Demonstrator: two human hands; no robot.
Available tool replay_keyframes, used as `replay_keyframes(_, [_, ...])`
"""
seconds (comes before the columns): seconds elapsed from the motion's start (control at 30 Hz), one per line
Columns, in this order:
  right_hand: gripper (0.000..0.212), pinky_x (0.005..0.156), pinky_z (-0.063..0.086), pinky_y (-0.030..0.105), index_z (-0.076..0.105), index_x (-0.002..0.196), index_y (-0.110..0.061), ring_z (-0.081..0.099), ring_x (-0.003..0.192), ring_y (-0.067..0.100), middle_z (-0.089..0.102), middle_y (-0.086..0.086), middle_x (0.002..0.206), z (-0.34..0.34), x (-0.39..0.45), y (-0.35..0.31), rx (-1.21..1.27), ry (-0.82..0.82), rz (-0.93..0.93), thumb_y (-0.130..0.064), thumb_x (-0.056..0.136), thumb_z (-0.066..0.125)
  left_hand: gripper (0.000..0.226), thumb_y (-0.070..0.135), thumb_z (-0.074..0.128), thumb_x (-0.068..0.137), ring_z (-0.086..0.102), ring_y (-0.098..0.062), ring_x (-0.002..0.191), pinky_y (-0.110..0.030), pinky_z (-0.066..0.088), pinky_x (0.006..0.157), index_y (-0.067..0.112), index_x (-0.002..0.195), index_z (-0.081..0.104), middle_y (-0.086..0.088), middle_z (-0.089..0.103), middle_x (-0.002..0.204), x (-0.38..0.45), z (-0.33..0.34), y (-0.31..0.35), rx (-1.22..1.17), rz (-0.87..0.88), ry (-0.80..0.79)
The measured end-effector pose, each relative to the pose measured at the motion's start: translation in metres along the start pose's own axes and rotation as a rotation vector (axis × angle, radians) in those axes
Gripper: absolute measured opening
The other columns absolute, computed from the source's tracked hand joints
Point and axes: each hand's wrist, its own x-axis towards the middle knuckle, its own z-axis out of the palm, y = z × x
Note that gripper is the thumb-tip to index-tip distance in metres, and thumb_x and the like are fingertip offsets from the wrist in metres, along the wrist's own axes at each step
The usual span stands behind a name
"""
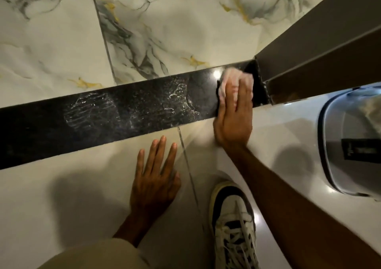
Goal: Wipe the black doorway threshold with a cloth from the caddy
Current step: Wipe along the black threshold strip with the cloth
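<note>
1. Black polished stone doorway threshold [115,114] crosses the floor diagonally between marbled tiles [51,41] and plain pale tiles [61,196]; whitish smears streak its middle, and its left end is cut off.
2. Brown door frame [309,52] meets its right end.
3. Grey plastic caddy [350,145] is cut off at the right edge; its contents are blurred.
4. Right hand [235,111], grip flat, presses a crumpled pinkish-white cloth [233,76], half hidden, onto the threshold beside the frame.
5. Left hand [154,175], fingers apart, rests on the plain tiles.
6. White laced sneaker [233,227] is cut off below.
</note>
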Motion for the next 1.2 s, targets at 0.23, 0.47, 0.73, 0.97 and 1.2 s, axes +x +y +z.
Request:
replay_keyframes(0.23, [0.052, 0.139, 0.024, 0.047, 0.043, 0.164, -0.010, 0.026, 0.166, 0.036, 0.031, 0.020, 0.176, 0.023, -0.007, -0.062, 0.207, -0.175, -0.398, -0.029, 0.116, 0.047, 0.074, 0.044, 0.040, 0.106, 0.018, -0.037, 0.168, -0.059, 0.006, 0.138, 0.013, 0.172, 0.026, -0.020, 0.022, 0.179, -0.001, 0.003, -0.002, 0.015, -0.005, -0.003])
replay_keyframes(0.47, [0.052, 0.131, 0.038, 0.054, 0.046, 0.163, -0.014, 0.029, 0.164, 0.037, 0.033, 0.018, 0.175, -0.014, -0.032, 0.015, 0.019, -0.088, 0.021, -0.015, 0.112, 0.054, 0.075, 0.046, 0.035, 0.108, 0.016, -0.038, 0.168, -0.060, 0.008, 0.137, 0.009, 0.171, 0.024, -0.022, 0.019, 0.180, 0.000, 0.002, -0.001, 0.036, 0.002, 0.011])
replay_keyframes(0.73, [0.061, 0.116, 0.055, 0.054, 0.040, 0.165, -0.019, 0.036, 0.160, 0.042, 0.034, 0.023, 0.174, 0.020, 0.018, -0.051, 0.217, -0.094, -0.214, -0.018, 0.108, 0.062, 0.077, 0.046, 0.034, 0.108, 0.014, -0.037, 0.169, -0.059, 0.004, 0.138, 0.008, 0.172, 0.018, -0.023, 0.018, 0.180, -0.002, 0.006, -0.002, 0.047, -0.014, 0.007])
replay_keyframes(0.97, [0.053, 0.126, 0.045, 0.056, 0.047, 0.163, -0.018, 0.033, 0.162, 0.036, 0.035, 0.017, 0.174, -0.018, -0.050, 0.041, -0.038, -0.089, -0.051, -0.017, 0.111, 0.055, 0.073, 0.048, 0.028, 0.110, 0.022, -0.042, 0.165, -0.065, 0.019, 0.134, 0.004, 0.169, 0.030, -0.026, 0.025, 0.177, 0.000, -0.001, 0.001, 0.055, -0.019, -0.008])
replay_keyframes(1.2, [0.069, 0.131, 0.037, 0.056, 0.017, 0.170, -0.020, 0.027, 0.166, 0.037, 0.025, 0.016, 0.178, 0.023, 0.025, -0.016, 0.158, 0.022, 0.275, -0.041, 0.113, 0.050, 0.076, 0.048, 0.033, 0.108, 0.014, -0.037, 0.169, -0.057, 0.003, 0.138, 0.009, 0.172, 0.019, -0.022, 0.019, 0.180, -0.001, 0.009, -0.003, 0.048, -0.004, 0.035])
